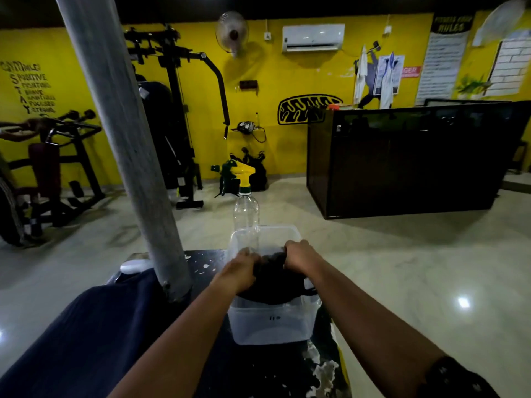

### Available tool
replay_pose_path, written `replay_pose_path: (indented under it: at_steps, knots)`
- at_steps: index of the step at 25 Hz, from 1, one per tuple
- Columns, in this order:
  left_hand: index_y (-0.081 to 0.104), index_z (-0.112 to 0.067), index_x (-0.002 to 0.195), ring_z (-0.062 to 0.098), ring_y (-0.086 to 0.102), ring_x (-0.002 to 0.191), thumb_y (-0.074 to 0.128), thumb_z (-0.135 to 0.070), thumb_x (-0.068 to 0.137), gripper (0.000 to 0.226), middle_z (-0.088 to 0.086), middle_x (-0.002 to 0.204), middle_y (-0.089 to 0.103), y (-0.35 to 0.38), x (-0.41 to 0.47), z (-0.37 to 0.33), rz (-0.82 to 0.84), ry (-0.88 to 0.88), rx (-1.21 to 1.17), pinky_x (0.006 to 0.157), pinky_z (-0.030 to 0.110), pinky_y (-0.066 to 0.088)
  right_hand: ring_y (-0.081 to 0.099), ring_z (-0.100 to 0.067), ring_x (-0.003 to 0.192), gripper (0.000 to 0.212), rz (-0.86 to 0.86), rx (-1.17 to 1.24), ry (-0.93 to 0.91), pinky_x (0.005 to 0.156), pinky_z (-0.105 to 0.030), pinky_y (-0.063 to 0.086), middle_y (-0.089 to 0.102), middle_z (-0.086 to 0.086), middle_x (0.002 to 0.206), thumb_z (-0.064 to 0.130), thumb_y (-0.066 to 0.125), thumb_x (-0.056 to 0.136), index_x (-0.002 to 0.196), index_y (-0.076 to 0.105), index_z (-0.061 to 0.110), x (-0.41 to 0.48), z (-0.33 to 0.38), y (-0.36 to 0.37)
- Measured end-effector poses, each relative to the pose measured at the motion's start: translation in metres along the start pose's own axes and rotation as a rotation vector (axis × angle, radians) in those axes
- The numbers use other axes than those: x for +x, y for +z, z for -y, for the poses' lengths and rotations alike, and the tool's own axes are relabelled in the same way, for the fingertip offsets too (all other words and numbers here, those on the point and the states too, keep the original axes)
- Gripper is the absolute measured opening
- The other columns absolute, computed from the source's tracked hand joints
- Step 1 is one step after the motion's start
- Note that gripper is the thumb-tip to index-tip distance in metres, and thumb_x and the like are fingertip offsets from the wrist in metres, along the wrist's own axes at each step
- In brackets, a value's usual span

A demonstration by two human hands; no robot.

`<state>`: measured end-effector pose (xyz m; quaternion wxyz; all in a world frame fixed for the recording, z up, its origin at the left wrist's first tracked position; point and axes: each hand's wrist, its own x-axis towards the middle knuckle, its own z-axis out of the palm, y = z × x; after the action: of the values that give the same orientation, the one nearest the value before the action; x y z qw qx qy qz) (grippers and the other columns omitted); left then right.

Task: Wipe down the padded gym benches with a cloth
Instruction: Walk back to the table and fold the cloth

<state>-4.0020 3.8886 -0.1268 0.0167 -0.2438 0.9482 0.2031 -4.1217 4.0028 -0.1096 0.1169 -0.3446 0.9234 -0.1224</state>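
So the cloth [273,272] is a dark, almost black rag, all bunched and wrinkled up, and it looks kinda soaked, though it's hard to be sure in this light. It's sitting in a clear plastic tub [273,326], with part of it draped over the tub's near rim. Both hands are on it: the left grip [241,268] is clenched around the left end of the bundle, and the right grip [298,255] has fingers curled tight on the right end, knuckles up. Can't really tell if there's water in the tub, since the walls are cloudy. The tub sits on the padded tabletop [258,372], which is black vinyl, pretty beat up, with pale patches flaking through near the right edge. Just behind the tub stands a clear spray bottle [245,211] with a yellow and green trigger head, upright, and it looks mostly empty. A thick grey pole [129,139] leans up from the tabletop just left of the tub, and there's a navy trouser leg [86,340] on the left. Across the floor to the right is a black counter [402,159] by the yellow wall.
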Motion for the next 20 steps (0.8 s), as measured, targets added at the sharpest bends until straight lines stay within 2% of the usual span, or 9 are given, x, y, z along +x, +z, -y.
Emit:
replay_pose_path:
  at_steps: [4, 5, 7, 10, 12, 13, 16, 19, 20]
  knots:
    - [0.044, -0.023, 0.144, 0.033, 0.046, 0.129, 0.046, -0.019, 0.098, 0.046, 0.009, 0.149, 0.039, 0.024, 0.017, 0.002, 0.094, -0.103, 0.203, 0.106, 0.043, 0.041, 0.046, -0.033, 0.129, 0.041, 0.106, -0.109, -0.035, 0.103, -0.035, 0.037, 0.047, -0.02, 0.141, 0.016, 0.042, 0.101, 0.138, 0.045, 0.0, 0.006, 0.002, 0.021]
    - [0.04, -0.023, 0.147, 0.034, 0.042, 0.133, 0.047, -0.021, 0.099, 0.049, 0.01, 0.152, 0.035, 0.03, 0.021, 0.002, 0.134, -0.127, 0.271, 0.109, 0.045, 0.038, 0.043, -0.032, 0.131, 0.041, 0.114, -0.169, -0.067, 0.105, -0.034, 0.035, 0.046, -0.02, 0.143, 0.016, 0.041, 0.101, 0.139, 0.045, -0.001, 0.007, -0.001, 0.027]
    - [0.028, -0.02, 0.154, 0.034, 0.029, 0.142, 0.053, -0.027, 0.097, 0.062, 0.012, 0.158, 0.024, 0.035, 0.021, -0.002, 0.181, -0.134, 0.413, 0.116, 0.047, 0.028, 0.036, -0.032, 0.137, 0.045, 0.11, -0.104, -0.082, 0.11, -0.036, 0.029, 0.039, -0.017, 0.148, 0.018, 0.041, 0.1, 0.142, 0.042, 0.002, 0.004, 0.002, 0.033]
    - [0.002, -0.017, 0.158, 0.032, 0.003, 0.151, 0.052, -0.042, 0.097, 0.083, 0.012, 0.165, 0.0, 0.038, 0.023, -0.001, 0.237, -0.091, 0.549, 0.122, 0.051, 0.007, 0.027, -0.035, 0.141, 0.057, 0.162, -0.112, -0.09, 0.115, -0.045, 0.026, 0.026, -0.016, 0.156, 0.035, 0.045, 0.1, 0.151, 0.029, 0.014, 0.001, 0.001, 0.043]
    - [-0.012, -0.018, 0.156, 0.033, -0.006, 0.151, 0.047, -0.048, 0.099, 0.088, 0.011, 0.164, -0.012, 0.038, 0.025, 0.0, 0.366, -0.087, 0.523, 0.121, 0.054, 0.002, 0.022, -0.034, 0.144, 0.067, 0.286, -0.132, -0.007, 0.115, -0.042, 0.024, 0.015, -0.016, 0.16, 0.046, 0.042, 0.101, 0.155, 0.016, 0.017, -0.002, 0.003, 0.04]
    - [-0.014, -0.018, 0.156, 0.034, -0.006, 0.151, 0.048, -0.047, 0.099, 0.089, 0.012, 0.164, -0.013, 0.04, 0.027, 0.003, 0.391, -0.084, 0.515, 0.121, 0.054, 0.003, 0.02, -0.032, 0.145, 0.066, 0.312, -0.189, 0.0, 0.115, -0.039, 0.022, 0.011, -0.016, 0.161, 0.046, 0.037, 0.103, 0.156, 0.011, 0.015, -0.001, 0.004, 0.041]
    - [-0.009, -0.02, 0.157, 0.036, -0.004, 0.15, 0.051, -0.035, 0.099, 0.085, 0.017, 0.163, -0.008, 0.035, 0.019, -0.001, 0.397, -0.085, 0.58, 0.12, 0.053, 0.005, 0.016, -0.031, 0.147, 0.062, 0.315, -0.247, 0.036, 0.115, -0.038, 0.019, 0.005, -0.017, 0.162, 0.043, 0.025, 0.106, 0.155, 0.004, 0.013, -0.006, 0.006, 0.04]
    - [0.016, -0.016, 0.157, 0.034, 0.016, 0.148, 0.04, -0.036, 0.103, 0.062, 0.016, 0.162, 0.015, 0.043, 0.019, 0.002, 0.345, -0.091, 0.622, 0.12, 0.049, 0.014, 0.016, -0.031, 0.147, 0.061, 0.295, -0.418, -0.068, 0.117, -0.04, 0.017, 0.007, -0.016, 0.162, 0.044, 0.022, 0.106, 0.156, 0.006, 0.013, -0.005, 0.003, 0.049]
    - [0.025, -0.015, 0.155, 0.033, 0.024, 0.146, 0.036, -0.037, 0.104, 0.057, 0.014, 0.16, 0.024, 0.041, 0.02, -0.005, 0.358, -0.084, 0.66, 0.119, 0.046, 0.019, 0.015, -0.032, 0.148, 0.06, 0.315, -0.45, -0.049, 0.117, -0.041, 0.016, 0.007, -0.016, 0.162, 0.044, 0.02, 0.106, 0.156, 0.007, 0.013, -0.009, 0.003, 0.046]
